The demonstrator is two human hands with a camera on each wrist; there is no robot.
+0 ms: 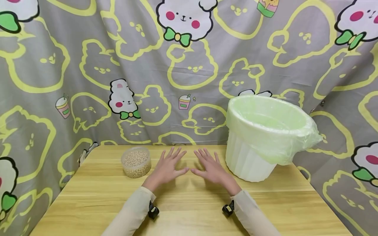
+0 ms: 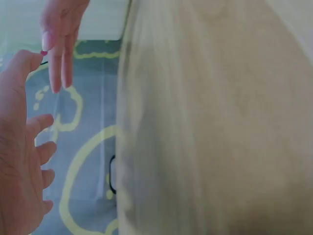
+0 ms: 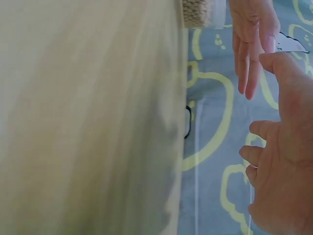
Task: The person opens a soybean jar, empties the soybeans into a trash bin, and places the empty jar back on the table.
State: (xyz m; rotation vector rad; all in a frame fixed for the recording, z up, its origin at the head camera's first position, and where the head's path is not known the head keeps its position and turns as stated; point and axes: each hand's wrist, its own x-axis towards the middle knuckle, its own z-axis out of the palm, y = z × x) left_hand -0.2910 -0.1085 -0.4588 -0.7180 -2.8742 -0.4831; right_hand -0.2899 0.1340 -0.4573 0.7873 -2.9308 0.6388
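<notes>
Both hands hover palm down over the middle of the wooden table, fingers spread and pointing away, thumbs nearly meeting. My left hand holds nothing; just to its left stands a round clear tub full of small beige beans. The right hand is likewise bare, with a white ribbed bin to its right. A pale green plastic liner covers the bin's rim and hangs down its outside, bunched at the right. In the right wrist view part of the tub shows beyond the hands.
The wooden table ends at the back against a grey curtain printed with yellow outlines and white cartoon animals. Small black cameras sit at the wrists, below cream sleeves.
</notes>
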